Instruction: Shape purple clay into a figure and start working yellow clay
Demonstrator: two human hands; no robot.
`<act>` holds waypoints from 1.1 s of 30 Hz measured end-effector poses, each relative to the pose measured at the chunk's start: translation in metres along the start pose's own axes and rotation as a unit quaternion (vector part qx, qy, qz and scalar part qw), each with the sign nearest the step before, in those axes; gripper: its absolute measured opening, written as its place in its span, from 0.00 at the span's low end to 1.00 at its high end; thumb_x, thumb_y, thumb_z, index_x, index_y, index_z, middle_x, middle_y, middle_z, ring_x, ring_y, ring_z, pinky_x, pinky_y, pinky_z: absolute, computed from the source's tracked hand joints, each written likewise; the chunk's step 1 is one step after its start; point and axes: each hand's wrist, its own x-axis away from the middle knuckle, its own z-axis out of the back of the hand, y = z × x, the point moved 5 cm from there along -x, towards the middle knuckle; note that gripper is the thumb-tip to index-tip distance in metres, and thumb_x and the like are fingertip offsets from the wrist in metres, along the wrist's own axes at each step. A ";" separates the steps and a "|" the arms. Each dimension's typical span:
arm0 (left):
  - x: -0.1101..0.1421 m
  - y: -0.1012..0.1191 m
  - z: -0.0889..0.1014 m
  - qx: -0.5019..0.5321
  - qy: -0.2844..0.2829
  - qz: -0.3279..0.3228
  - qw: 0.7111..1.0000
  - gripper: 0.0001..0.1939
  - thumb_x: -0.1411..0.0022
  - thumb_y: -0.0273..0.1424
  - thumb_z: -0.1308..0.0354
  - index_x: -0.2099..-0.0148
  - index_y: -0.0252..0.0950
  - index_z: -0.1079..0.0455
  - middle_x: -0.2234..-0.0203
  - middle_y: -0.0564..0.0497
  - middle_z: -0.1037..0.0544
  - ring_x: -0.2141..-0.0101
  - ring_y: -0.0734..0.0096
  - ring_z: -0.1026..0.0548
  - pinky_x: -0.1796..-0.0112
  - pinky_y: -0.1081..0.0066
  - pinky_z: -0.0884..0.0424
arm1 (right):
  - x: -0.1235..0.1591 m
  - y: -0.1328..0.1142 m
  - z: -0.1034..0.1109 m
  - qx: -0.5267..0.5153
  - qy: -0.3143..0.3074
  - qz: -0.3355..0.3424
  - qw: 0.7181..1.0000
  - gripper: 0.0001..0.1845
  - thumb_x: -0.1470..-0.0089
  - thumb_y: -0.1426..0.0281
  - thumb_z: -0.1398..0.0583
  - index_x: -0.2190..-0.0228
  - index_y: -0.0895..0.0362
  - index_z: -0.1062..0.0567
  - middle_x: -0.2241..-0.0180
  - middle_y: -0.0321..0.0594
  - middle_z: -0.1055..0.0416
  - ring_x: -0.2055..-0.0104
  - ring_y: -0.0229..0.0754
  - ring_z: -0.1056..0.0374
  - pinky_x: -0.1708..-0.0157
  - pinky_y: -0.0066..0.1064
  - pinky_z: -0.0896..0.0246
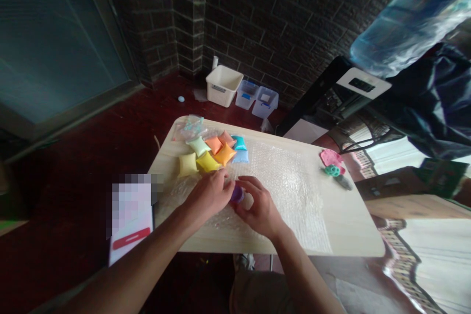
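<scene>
"Where is the purple piece sitting?"

"It's sitting between my two hands, just right of my left hand and left of my right palm, above the bubble wrap."

"What is your right hand doing?"

"I'm holding the purple piece in it, curving my fingers around the far side and keeping my thumb on the near side. A pale, rounded shape is showing beside it, too blurred for me to name."

"And your left?"

"I'm drawing those fingers narrowly together at the purple piece's edge. I can't tell whether they're pinching it."

"What is lying around you?"

"Just beyond my left hand, a yellow packet is resting near an orange packet and a pale yellow packet. More colored packets are lying beyond those, beside a clear bag. Well to the right, a pink piece, a green piece and a gray piece are lying close together on the tabletop."
</scene>
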 end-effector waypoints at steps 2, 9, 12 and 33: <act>0.002 0.001 -0.004 -0.018 -0.009 -0.005 1.000 0.07 0.32 0.33 0.41 0.58 0.34 0.26 0.59 0.37 0.17 0.56 0.51 0.19 0.54 0.59 0.28 | 0.001 0.007 0.005 -0.030 0.020 -0.033 0.999 0.27 0.44 0.73 0.36 0.42 0.55 0.24 0.45 0.51 0.24 0.48 0.52 0.24 0.55 0.42 0.24; 0.005 -0.004 -0.013 0.003 -0.061 0.004 0.998 0.08 0.40 0.32 0.32 0.59 0.34 0.24 0.60 0.42 0.18 0.56 0.52 0.21 0.58 0.62 0.31 | 0.003 0.029 0.003 -0.078 0.013 -0.167 0.983 0.21 0.38 0.60 0.34 0.48 0.57 0.20 0.60 0.47 0.18 0.65 0.44 0.25 0.69 0.34 0.30; 0.005 -0.005 -0.012 0.064 -0.095 0.001 0.993 0.08 0.46 0.29 0.30 0.62 0.35 0.23 0.64 0.46 0.17 0.60 0.55 0.21 0.61 0.65 0.32 | 0.003 0.027 0.003 -0.098 -0.029 -0.164 0.981 0.19 0.40 0.58 0.31 0.53 0.56 0.17 0.62 0.45 0.18 0.64 0.45 0.25 0.67 0.34 0.31; 0.002 0.021 0.002 0.408 -0.151 -0.015 0.900 0.19 0.43 0.36 0.26 0.51 0.35 0.20 0.57 0.44 0.15 0.58 0.60 0.17 0.54 0.62 0.23 | 0.000 0.015 0.023 -0.386 0.041 -0.155 0.908 0.16 0.44 0.59 0.26 0.56 0.52 0.15 0.59 0.42 0.15 0.57 0.44 0.21 0.53 0.38 0.26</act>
